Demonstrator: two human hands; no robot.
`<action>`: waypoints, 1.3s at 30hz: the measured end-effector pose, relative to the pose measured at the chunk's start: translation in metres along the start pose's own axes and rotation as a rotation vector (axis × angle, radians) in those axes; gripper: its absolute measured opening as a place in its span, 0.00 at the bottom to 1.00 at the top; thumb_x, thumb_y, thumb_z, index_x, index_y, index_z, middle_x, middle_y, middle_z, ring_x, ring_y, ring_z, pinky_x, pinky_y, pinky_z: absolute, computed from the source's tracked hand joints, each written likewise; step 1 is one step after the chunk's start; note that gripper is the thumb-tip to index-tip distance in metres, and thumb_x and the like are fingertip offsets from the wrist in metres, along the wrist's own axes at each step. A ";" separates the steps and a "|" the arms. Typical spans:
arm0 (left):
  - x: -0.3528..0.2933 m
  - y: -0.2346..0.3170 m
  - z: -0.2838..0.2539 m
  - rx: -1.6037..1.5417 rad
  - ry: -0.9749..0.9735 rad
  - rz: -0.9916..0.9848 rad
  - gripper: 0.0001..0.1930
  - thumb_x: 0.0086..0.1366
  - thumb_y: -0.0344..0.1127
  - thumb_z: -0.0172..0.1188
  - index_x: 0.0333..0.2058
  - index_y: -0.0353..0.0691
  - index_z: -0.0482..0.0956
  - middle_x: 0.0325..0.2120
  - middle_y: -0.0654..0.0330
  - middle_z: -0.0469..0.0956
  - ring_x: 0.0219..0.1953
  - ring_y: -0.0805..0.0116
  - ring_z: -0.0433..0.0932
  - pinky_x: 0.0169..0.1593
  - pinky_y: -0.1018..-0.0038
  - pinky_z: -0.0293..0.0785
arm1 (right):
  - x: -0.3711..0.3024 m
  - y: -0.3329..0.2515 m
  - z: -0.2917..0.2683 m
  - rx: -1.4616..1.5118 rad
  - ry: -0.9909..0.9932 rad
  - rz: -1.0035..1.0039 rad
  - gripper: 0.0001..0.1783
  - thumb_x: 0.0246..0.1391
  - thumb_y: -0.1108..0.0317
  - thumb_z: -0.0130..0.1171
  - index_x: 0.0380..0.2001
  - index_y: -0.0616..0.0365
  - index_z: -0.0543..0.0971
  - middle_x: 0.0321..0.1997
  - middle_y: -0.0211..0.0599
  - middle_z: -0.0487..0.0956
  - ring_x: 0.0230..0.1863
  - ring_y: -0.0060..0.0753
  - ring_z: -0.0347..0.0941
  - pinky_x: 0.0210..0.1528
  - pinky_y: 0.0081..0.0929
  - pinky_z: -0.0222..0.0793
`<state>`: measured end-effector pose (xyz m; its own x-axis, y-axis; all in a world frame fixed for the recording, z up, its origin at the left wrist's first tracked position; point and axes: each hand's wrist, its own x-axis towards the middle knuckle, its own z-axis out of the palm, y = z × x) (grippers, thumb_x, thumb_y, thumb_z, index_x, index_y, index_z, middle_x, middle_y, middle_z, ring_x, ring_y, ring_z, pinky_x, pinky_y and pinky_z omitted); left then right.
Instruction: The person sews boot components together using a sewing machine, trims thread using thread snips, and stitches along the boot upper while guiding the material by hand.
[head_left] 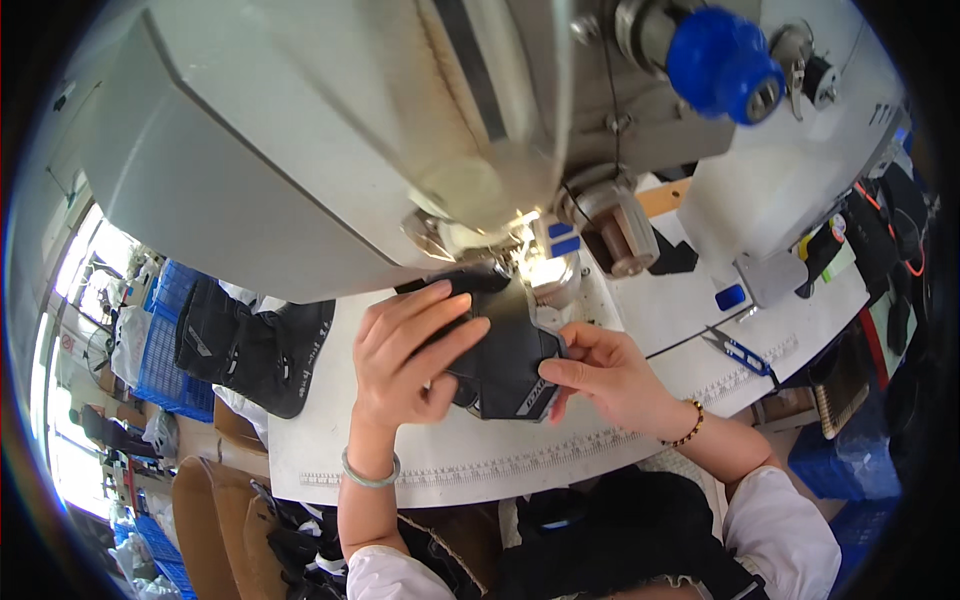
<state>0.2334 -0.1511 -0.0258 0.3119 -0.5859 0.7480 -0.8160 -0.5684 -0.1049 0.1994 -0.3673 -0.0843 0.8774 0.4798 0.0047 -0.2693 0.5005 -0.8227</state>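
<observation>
The black, angular, leather-like piece (512, 352) lies at three o'clock from the left hand (402, 352), nine from the right hand (612, 378). Half-open, the left touches it; the right pinches its edge.

Blue-handled snips (742, 356) I see right on the white tabletop (325, 400), ruler strip (480, 465) along its near edge, blue crate (168, 365) at my left, cardboard box (205, 510) below, what looks like a plastic bag (131, 343).
</observation>
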 end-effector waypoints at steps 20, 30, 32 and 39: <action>-0.023 0.050 0.037 0.307 0.121 -0.052 0.17 0.47 0.33 0.54 0.38 0.41 0.81 0.41 0.63 0.79 0.47 0.68 0.75 0.47 0.74 0.65 | -0.013 0.004 -0.015 -0.715 0.135 -0.748 0.25 0.48 0.80 0.56 0.51 0.62 0.68 0.42 0.41 0.73 0.39 0.32 0.74 0.38 0.24 0.71; -0.020 0.049 0.037 0.291 0.164 -0.055 0.17 0.47 0.35 0.54 0.38 0.40 0.81 0.39 0.63 0.79 0.44 0.70 0.76 0.45 0.75 0.64 | 0.018 -0.029 -0.026 -1.547 -0.166 -1.490 0.14 0.41 0.73 0.60 0.36 0.59 0.77 0.39 0.34 0.73 0.42 0.33 0.73 0.37 0.23 0.74; -0.022 0.045 0.040 0.288 0.183 -0.020 0.16 0.50 0.37 0.53 0.37 0.41 0.81 0.39 0.64 0.79 0.44 0.70 0.76 0.44 0.77 0.64 | 0.015 -0.029 -0.023 -1.573 -0.162 -1.498 0.14 0.41 0.74 0.60 0.36 0.59 0.77 0.39 0.34 0.73 0.43 0.33 0.73 0.38 0.24 0.74; -0.032 0.038 0.048 0.299 0.213 0.012 0.15 0.55 0.39 0.50 0.38 0.42 0.81 0.39 0.65 0.79 0.44 0.71 0.76 0.43 0.78 0.64 | 0.013 -0.027 -0.021 -1.594 -0.162 -1.456 0.13 0.42 0.74 0.60 0.35 0.62 0.77 0.39 0.35 0.74 0.44 0.34 0.73 0.40 0.24 0.75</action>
<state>0.2159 -0.1817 -0.0846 0.1692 -0.4779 0.8620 -0.6308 -0.7245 -0.2778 0.2264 -0.3895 -0.0739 0.0463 0.5027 0.8632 0.9239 -0.3501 0.1543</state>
